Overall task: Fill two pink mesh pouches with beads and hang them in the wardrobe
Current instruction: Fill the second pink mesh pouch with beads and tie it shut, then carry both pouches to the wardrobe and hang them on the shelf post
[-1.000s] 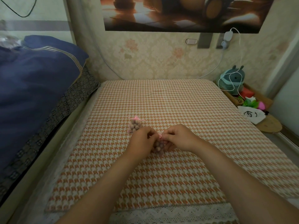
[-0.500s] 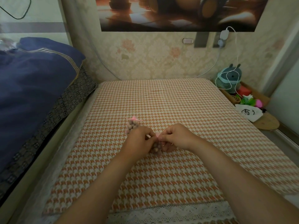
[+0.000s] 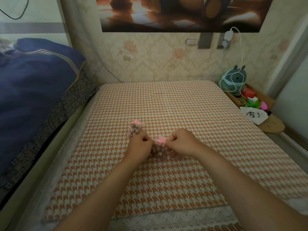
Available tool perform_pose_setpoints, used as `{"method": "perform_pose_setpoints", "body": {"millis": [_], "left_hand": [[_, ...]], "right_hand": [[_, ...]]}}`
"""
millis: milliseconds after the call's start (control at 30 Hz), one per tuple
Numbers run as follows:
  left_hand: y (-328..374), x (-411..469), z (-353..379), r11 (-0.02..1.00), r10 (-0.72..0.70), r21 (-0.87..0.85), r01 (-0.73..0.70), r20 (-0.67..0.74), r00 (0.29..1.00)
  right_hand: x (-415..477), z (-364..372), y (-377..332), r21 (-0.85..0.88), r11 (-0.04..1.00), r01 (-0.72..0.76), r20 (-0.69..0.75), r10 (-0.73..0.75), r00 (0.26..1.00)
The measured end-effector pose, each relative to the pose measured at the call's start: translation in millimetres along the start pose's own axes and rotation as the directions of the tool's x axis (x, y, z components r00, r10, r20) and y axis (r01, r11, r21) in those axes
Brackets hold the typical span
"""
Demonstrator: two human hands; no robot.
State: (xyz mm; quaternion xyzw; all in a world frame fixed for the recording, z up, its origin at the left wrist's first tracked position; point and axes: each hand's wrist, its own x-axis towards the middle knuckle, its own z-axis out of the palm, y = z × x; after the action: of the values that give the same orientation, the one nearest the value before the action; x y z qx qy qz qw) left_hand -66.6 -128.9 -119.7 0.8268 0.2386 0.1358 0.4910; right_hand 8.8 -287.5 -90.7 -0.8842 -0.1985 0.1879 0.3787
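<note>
Two pink mesh pouches full of brownish beads lie on the houndstooth mat (image 3: pixel 166 104). The near pouch (image 3: pixel 159 150) sits between my hands, its gathered pink top sticking up. My left hand (image 3: pixel 140 145) pinches the drawstring on its left side and my right hand (image 3: pixel 180 141) pinches the drawstring on its right side. The far pouch (image 3: pixel 135 130) lies closed with a small pink bow, just beyond my left hand and untouched.
A dark blue quilt (image 3: pixel 33 90) is piled at the left. A wallpapered wall runs behind the mat. At the right stand a teal plush toy (image 3: pixel 235 80) with a white cable, a box of small items (image 3: pixel 250 97) and a white cloth bag (image 3: pixel 254 115).
My hands have moved slightly apart, drawing the strings sideways, and the near pouch's top is now gathered and visible between them. The far pouch has not moved.
</note>
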Motion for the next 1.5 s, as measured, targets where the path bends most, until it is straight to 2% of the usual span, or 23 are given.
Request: {"method": "perform_pose_setpoints", "body": {"millis": [100,167,267,333,433,467,567,733,967,1033,1100,1167,1267,1333,1400,1500], "left_hand": [[-3,0,1,0.992,-0.082,-0.095,0.082,-0.001,0.997],[-4,0,1,0.978,-0.137,-0.161,0.136,0.003,0.991],[-1,-3,0,0.974,-0.144,-0.177,0.143,0.006,0.990],[3,-5,-3,0.990,-0.094,-0.109,0.094,0.001,0.996],[7,-9,-6,0.987,0.051,0.153,-0.058,0.050,0.997],[10,-12,-6,0.977,0.081,0.193,-0.095,0.079,0.994],[9,-13,-5,0.967,0.120,0.215,-0.140,0.104,0.987],[6,-9,-6,0.970,0.077,0.220,-0.100,0.111,0.991],[0,-4,-15,0.978,0.095,0.173,-0.120,0.147,0.985],[-1,-3,-15,0.976,0.106,0.175,-0.131,0.142,0.984],[-1,-3,-17,0.956,0.138,0.240,-0.169,0.139,0.981],[-2,4,-22,0.920,0.198,0.327,-0.217,0.091,0.976],[-13,23,-31,0.882,0.333,0.370,-0.292,-0.050,0.942],[-22,32,-32,0.870,0.335,0.419,-0.261,-0.114,0.935],[-28,39,-30,0.854,0.294,0.469,-0.224,-0.080,0.952],[-34,49,-22,0.854,0.276,0.455,-0.251,0.012,0.961]], "right_hand": [[1,1,-1,0.122,0.988,-0.098,0.024,0.096,0.995],[1,0,0,0.139,0.984,-0.114,0.047,0.109,0.993],[0,0,1,0.145,0.981,-0.131,0.074,0.122,0.990],[0,1,0,0.176,0.975,-0.135,0.079,0.122,0.989],[0,2,0,0.235,0.961,-0.145,0.079,0.130,0.988],[-1,1,0,0.239,0.960,-0.148,0.084,0.131,0.988],[-3,-1,0,0.198,0.968,-0.156,0.112,0.136,0.984],[1,-2,6,0.094,0.985,-0.145,0.087,0.137,0.987],[-2,2,5,0.005,0.996,-0.092,0.077,0.091,0.993],[-3,0,6,-0.071,0.993,-0.097,0.046,0.100,0.994],[-5,1,4,-0.067,0.994,-0.090,-0.009,0.090,0.996],[-9,4,1,-0.074,0.994,-0.076,-0.029,0.075,0.997],[-13,13,-6,-0.181,0.982,-0.050,0.039,0.058,0.998],[-13,20,-7,-0.194,0.981,-0.013,0.082,0.030,0.996],[-11,22,-8,-0.182,0.983,0.019,0.111,0.001,0.994],[-7,22,-8,-0.155,0.986,0.069,0.116,-0.051,0.992]]}}
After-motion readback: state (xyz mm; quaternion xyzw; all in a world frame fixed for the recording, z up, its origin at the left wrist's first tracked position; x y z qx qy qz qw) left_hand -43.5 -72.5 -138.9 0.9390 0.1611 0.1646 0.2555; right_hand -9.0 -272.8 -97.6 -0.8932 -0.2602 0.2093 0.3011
